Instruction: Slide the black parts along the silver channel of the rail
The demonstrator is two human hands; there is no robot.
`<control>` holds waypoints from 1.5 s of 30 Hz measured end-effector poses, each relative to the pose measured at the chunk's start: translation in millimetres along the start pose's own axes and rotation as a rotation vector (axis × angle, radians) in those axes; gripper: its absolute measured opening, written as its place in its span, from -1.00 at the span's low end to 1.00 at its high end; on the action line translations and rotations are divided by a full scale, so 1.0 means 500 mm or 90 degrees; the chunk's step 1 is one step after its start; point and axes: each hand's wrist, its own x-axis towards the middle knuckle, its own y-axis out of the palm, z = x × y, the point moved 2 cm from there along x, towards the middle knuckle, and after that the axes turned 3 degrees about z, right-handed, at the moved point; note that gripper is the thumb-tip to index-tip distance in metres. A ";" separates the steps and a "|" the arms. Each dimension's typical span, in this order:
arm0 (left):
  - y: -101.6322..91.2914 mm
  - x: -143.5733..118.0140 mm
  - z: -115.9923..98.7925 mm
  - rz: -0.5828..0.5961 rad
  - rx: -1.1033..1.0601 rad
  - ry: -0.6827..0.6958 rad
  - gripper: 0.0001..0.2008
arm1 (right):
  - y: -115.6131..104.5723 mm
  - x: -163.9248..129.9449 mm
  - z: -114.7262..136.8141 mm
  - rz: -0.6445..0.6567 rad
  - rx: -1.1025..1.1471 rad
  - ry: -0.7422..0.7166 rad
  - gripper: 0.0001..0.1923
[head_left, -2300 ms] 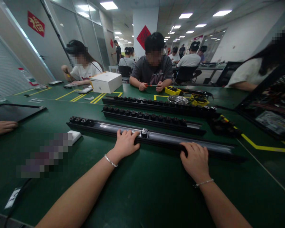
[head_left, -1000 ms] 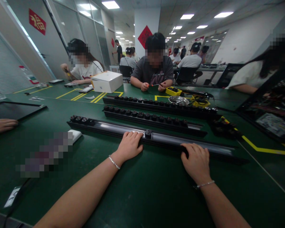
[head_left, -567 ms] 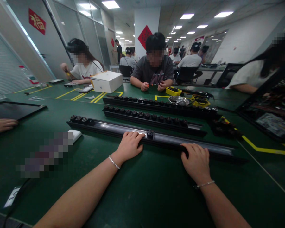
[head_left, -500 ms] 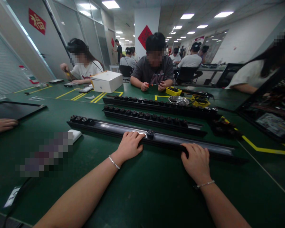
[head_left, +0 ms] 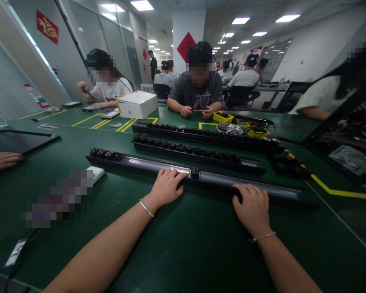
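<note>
A long black rail (head_left: 140,165) with a shiny inner channel lies slantwise before me on the green table. In its channel sits a small black socket module (head_left: 195,173), and a few similar modules (head_left: 101,152) stand at its left end. My left hand (head_left: 168,188) is closed over the rail's near edge, its index finger stretched toward the single module and appearing to touch it. Farther right, my right hand (head_left: 252,205) grips the near edge, fingers curled over the top; part of the thumb side is in shadow.
Two more black rails (head_left: 183,151) with rows of modules lie behind. A metal bowl (head_left: 229,129), yellow bins (head_left: 223,117) and a white box (head_left: 138,105) stand farther back. At left are a dark panel (head_left: 18,140) and another person's hand (head_left: 3,161). Co-workers sit around the table.
The single socket module has slid slightly right along the channel, with my left index finger reaching after it. My right hand has stayed in place.
</note>
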 end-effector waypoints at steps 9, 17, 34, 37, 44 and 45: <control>-0.003 0.000 0.006 0.006 0.003 0.012 -0.54 | -0.003 -0.003 0.019 -0.034 -0.020 0.001 -0.64; -0.003 -0.002 0.011 0.012 -0.007 0.020 -0.48 | 0.008 0.015 0.150 -0.001 0.059 -0.177 -0.53; 0.003 -0.002 0.010 0.001 -0.043 0.012 -0.48 | 0.014 0.030 0.161 0.018 0.077 -0.176 -0.59; 0.005 -0.001 0.011 -0.001 -0.047 0.012 -0.47 | 0.016 0.028 0.158 0.009 0.067 -0.178 -0.59; 0.009 -0.001 0.018 -0.011 -0.075 0.027 -0.46 | 0.015 0.023 0.158 0.018 0.054 -0.151 -0.58; 0.009 -0.001 0.019 -0.012 -0.078 0.028 -0.46 | 0.015 0.023 0.158 0.021 0.055 -0.145 -0.58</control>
